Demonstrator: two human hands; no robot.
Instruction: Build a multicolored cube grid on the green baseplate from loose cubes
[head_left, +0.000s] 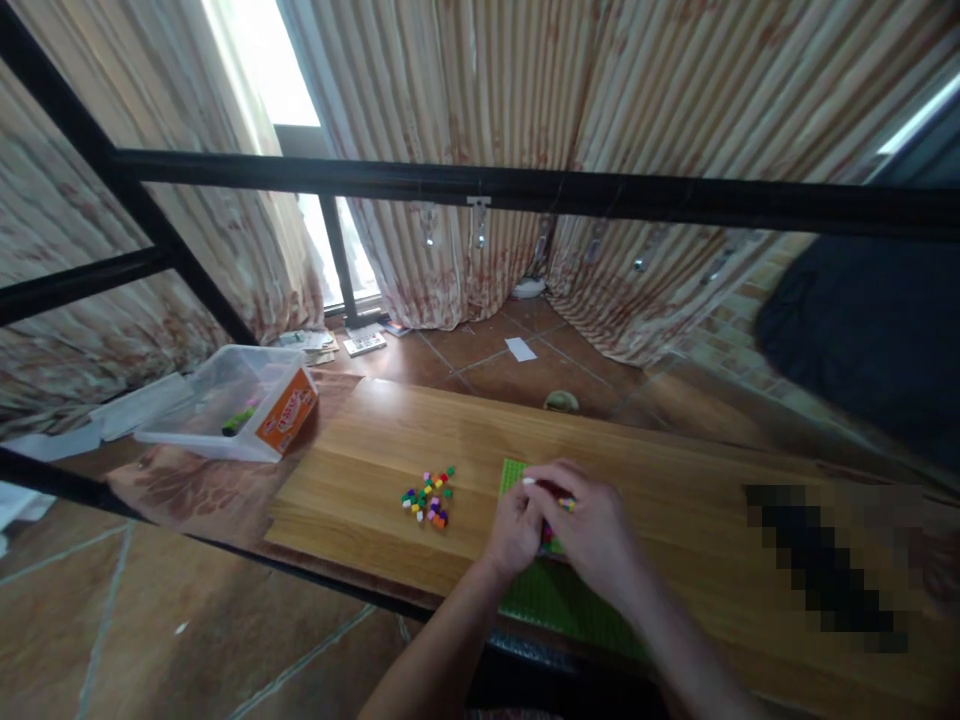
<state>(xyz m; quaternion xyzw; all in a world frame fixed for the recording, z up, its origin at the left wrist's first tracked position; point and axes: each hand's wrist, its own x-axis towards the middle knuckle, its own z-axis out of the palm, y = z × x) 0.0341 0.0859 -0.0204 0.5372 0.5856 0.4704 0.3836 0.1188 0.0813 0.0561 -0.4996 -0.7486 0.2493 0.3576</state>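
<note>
A long wooden desk (375, 450) runs across the scene, with patterned curtains (637, 110) hanging behind a black frame bar (525, 190) at the far side. Far left lies a clear plastic box (225, 400) with an orange label. A green baseplate (555, 600) lies at the near edge. Over it, the left hand (516, 530) and right hand (592, 530) meet, fingers curled together around a small cluster of coloured bricks (559, 505). Just left of them sits a loose pile of small bricks (429, 497).
</note>
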